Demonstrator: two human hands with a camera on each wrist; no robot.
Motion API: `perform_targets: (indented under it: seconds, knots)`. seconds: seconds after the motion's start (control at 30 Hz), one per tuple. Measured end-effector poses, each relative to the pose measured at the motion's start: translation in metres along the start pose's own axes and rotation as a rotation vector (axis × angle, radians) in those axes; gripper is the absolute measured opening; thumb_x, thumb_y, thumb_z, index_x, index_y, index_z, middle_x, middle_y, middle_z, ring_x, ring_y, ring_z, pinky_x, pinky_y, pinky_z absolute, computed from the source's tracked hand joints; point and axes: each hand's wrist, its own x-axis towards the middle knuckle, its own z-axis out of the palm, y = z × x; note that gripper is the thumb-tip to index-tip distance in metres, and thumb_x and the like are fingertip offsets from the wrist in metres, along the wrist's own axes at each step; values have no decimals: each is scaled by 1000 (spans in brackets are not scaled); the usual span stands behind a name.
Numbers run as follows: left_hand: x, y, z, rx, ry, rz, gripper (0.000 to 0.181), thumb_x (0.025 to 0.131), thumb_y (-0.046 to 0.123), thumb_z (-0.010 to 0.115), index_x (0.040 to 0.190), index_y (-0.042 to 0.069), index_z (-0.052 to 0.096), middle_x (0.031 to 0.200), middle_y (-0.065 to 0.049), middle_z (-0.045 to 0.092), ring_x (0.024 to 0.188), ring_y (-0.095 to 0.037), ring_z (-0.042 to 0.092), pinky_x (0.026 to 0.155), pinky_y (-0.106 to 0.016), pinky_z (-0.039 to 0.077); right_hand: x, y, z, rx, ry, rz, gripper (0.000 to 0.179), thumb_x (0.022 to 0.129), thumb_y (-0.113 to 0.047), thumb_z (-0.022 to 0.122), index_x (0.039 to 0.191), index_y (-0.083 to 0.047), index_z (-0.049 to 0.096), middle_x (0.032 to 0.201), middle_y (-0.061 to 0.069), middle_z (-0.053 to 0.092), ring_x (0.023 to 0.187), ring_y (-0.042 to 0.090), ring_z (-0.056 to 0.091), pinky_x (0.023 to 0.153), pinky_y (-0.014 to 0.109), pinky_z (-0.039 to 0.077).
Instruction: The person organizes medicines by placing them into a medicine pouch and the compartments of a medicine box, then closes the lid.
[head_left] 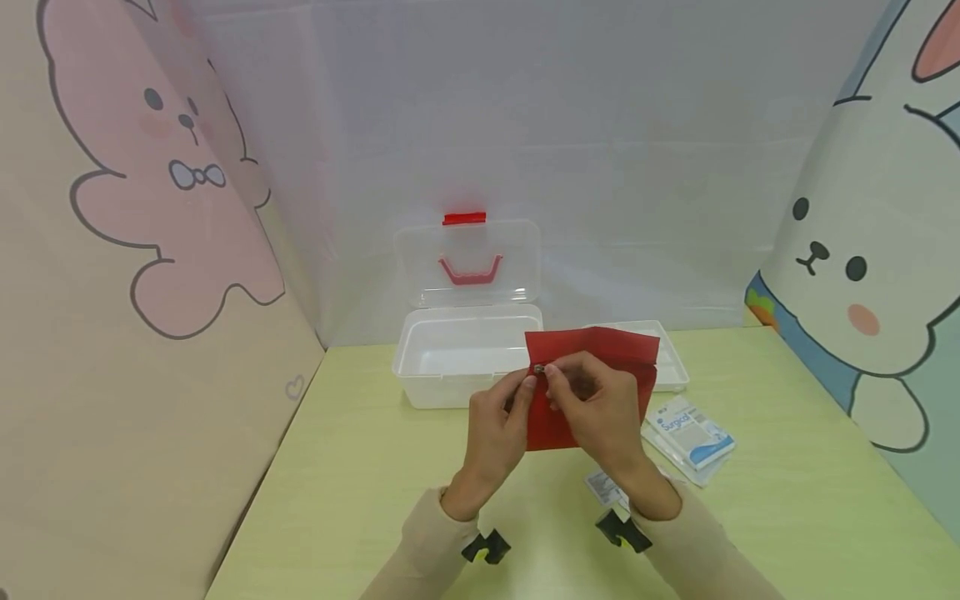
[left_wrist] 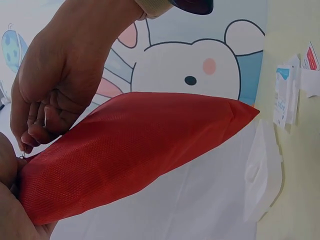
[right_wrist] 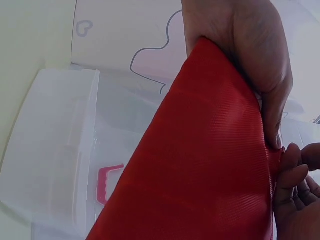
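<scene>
You have the red pouch (left_wrist: 132, 152) up in front of you, held above the middle of the table (head_left: 337, 467). It is bright red, with a fine woven texture and a soft sheen, and shows no print on the sides in view. A seam runs across its upper part, with a plain red band above it. Your left wrist view shows the pouch narrowing to a pointed corner at its far end. Whether the zip is parted along its length, you cannot tell from here.

Your left hand (head_left: 495, 429) pinches the pouch's left edge at the seam. Your right hand (head_left: 607, 408) has thumb and forefinger closed on the small metal zip pull (head_left: 539, 368), just beside your left fingertips.

Behind the pouch, along the table's back edge, stand a clear box (head_left: 427, 393), its lid (head_left: 420, 267) raised, and a white tray (head_left: 675, 375), partly covered by the pouch. Toward the table's right edge lie 2 stacked packets, the upper 1 a "Surgical" packet (head_left: 690, 433).
</scene>
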Motion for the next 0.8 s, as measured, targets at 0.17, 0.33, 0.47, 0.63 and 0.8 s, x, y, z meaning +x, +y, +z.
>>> perform_targets:
  seconds: [0.17, 0.33, 0.47, 0.63, 0.8]
  knots:
    - [-2, -2, 2, -24, 15, 7, 24, 101, 16, 54, 111, 2, 71, 86, -12, 75, 66, -17, 69, 60, -20, 55, -1, 1, 1, -30, 28, -37, 6, 87, -1, 69, 90, -5, 71, 69, 0, 69, 60, 5, 60, 59, 16, 52]
    - [-2, -3, 2, -34, 29, 30, 23, 100, 13, 54, 111, 1, 71, 88, -15, 75, 67, -26, 71, 62, -21, 56, -2, 1, 2, -72, 34, -49, 6, 86, -1, 70, 89, -5, 71, 70, 0, 69, 61, 5, 60, 59, 18, 53]
    - [-3, -3, 2, -39, 35, 38, 23, 100, 13, 55, 111, 1, 71, 90, -16, 75, 69, -26, 72, 64, -22, 57, -3, 2, 2, -98, 43, -62, 6, 86, -1, 70, 89, -6, 71, 70, 1, 69, 60, 5, 60, 60, 17, 52]
    - [-4, -5, 1, -38, 32, 47, 24, 100, 13, 55, 111, 0, 71, 92, -16, 76, 71, -26, 72, 65, -22, 57, -4, 4, 1, -110, 45, -72, 7, 85, 1, 70, 89, -5, 71, 69, 1, 69, 59, 6, 59, 59, 15, 51]
    - [-5, -7, 2, -39, 39, 52, 23, 100, 12, 55, 111, 0, 71, 94, -15, 75, 73, -28, 73, 66, -22, 57, -4, 5, 2, -134, 51, -87, 6, 84, 1, 71, 87, -4, 70, 69, 2, 69, 58, 6, 59, 59, 18, 53]
